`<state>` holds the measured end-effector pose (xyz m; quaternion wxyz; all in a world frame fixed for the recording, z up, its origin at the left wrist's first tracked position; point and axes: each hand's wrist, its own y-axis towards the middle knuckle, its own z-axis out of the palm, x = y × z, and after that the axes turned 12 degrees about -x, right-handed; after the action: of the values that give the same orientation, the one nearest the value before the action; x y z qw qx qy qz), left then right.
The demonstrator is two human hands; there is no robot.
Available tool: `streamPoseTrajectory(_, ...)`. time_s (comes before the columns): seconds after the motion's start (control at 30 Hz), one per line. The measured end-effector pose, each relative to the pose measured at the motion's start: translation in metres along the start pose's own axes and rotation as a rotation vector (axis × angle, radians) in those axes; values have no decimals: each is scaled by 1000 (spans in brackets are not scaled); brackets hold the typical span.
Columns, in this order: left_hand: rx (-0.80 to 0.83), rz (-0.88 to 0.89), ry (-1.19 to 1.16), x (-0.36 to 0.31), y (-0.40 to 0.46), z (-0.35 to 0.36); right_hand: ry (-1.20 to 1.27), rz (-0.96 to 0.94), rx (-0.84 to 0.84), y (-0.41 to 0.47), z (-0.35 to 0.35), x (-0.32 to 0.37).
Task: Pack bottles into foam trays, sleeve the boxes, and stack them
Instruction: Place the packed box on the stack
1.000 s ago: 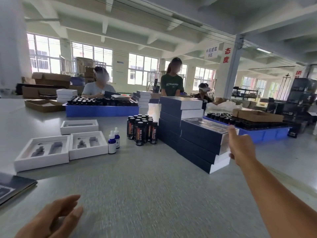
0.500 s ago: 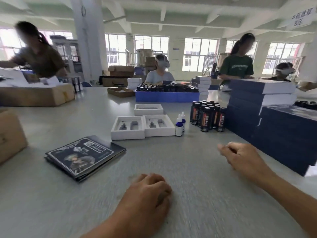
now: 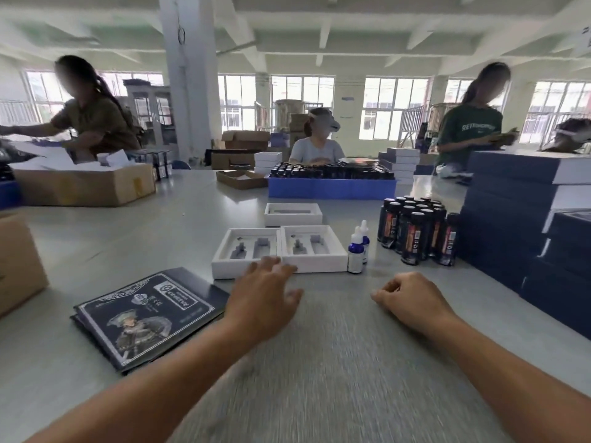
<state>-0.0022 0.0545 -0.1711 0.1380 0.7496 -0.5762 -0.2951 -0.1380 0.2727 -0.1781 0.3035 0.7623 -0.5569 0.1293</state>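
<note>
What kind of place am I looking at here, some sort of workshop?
Most likely a packing room in a factory or warehouse. Dark labelled bottles stand grouped beside white foam-lined trays, navy sleeved boxes are stacked high, and other workers handle brown cardboard cartons at one long grey table.

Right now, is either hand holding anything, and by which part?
Nothing is held. The left hand reaches with spread fingers at the near edge of the white foam trays, not gripping. The right hand hangs loosely curled and holds nothing.
</note>
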Motion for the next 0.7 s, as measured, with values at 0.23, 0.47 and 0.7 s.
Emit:
streamPoseTrajectory(0.23, 71, -113, 228, 28, 73, 53, 169, 66, -104, 35, 23, 15)
streamPoseTrajectory(0.47, 25, -30, 274, 29, 69, 63, 280, 59, -141, 59, 43, 27)
streamPoseTrajectory(0.7, -32, -27, 269, 27, 43, 50, 312, 14, -89, 49, 35, 26)
